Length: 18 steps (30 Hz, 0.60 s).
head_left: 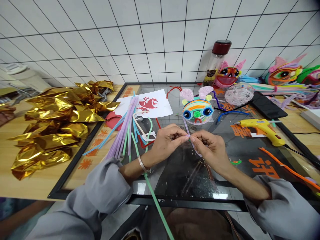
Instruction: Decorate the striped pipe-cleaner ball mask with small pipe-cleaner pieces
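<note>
My left hand point(170, 140) and my right hand point(208, 145) meet above the glass-topped panel point(175, 180). Both pinch one lilac pipe cleaner point(186, 126) between thumb and fingers; part of it loops below the fingertips. Just beyond stands a colourful animal head made of pipe cleaners point(198, 111), with big dark eyes and pale pink ears. Beside my left wrist lies a bundle of lilac pipe cleaners point(122, 133), mixed with green and blue ones. A long green pipe cleaner point(155, 196) passes by that wrist and hangs over the table edge.
Gold foil packets point(57, 123) cover the left side. A yellow glue gun point(267, 130) and a black phone point(268, 105) lie to the right. At the back stand a glass bottle point(213, 66) and more animal heads point(228, 73). At far left, another person's hand point(6, 113) shows.
</note>
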Each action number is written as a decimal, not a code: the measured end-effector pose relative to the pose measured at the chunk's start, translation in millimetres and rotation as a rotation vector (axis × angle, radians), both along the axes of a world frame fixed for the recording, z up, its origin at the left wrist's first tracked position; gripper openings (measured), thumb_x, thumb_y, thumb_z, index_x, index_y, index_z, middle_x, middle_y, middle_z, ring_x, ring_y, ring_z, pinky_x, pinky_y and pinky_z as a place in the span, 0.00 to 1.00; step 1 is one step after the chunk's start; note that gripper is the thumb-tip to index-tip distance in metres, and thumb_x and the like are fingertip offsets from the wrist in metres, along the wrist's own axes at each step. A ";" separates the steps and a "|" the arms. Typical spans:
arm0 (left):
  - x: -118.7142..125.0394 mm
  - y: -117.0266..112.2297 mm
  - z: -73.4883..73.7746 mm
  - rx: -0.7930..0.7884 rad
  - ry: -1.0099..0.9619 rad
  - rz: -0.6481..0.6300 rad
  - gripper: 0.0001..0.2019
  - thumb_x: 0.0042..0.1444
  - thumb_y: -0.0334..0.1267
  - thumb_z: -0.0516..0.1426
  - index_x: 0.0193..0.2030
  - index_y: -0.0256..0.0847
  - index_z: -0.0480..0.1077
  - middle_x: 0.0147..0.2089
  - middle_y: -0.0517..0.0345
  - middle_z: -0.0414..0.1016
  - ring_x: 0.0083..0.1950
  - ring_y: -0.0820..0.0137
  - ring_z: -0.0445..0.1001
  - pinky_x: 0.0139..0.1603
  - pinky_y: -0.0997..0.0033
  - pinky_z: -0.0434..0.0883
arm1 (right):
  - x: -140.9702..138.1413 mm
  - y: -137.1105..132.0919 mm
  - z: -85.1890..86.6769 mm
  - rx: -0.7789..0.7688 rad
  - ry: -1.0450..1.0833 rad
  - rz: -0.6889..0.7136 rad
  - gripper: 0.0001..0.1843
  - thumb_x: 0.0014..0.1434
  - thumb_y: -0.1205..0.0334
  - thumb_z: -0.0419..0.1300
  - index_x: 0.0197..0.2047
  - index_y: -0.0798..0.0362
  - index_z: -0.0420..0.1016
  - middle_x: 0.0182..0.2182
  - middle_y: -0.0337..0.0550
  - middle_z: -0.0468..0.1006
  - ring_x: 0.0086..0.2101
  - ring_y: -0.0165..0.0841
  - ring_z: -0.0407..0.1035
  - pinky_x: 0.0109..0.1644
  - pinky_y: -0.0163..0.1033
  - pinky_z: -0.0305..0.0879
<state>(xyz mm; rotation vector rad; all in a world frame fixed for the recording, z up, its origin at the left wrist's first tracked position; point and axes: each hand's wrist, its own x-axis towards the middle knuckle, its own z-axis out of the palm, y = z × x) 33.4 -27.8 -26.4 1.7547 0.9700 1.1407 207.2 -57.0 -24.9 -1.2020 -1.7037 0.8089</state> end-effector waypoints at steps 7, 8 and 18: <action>-1.5 7.3 -9.1 -0.319 0.026 -0.179 0.11 0.47 0.43 0.65 0.28 0.35 0.76 0.26 0.57 0.73 0.28 0.75 0.67 0.30 0.76 0.62 | 8.7 10.5 5.5 0.108 -0.305 0.158 0.11 0.60 0.63 0.54 0.29 0.54 0.74 0.18 0.34 0.67 0.21 0.25 0.58 0.26 0.32 0.53; -2.0 8.3 -9.7 -0.337 0.035 -0.202 0.11 0.47 0.43 0.65 0.28 0.34 0.76 0.26 0.57 0.73 0.28 0.75 0.67 0.30 0.76 0.63 | 9.6 11.3 6.0 0.119 -0.334 0.172 0.11 0.60 0.64 0.54 0.29 0.54 0.74 0.19 0.35 0.68 0.21 0.25 0.59 0.27 0.32 0.53; -15.0 18.7 -2.4 -0.539 0.083 -0.459 0.12 0.49 0.42 0.63 0.33 0.34 0.78 0.27 0.57 0.72 0.26 0.77 0.63 0.25 0.77 0.62 | 16.1 13.9 4.4 0.197 -0.412 0.252 0.11 0.62 0.67 0.53 0.32 0.55 0.75 0.25 0.40 0.76 0.26 0.28 0.67 0.31 0.32 0.57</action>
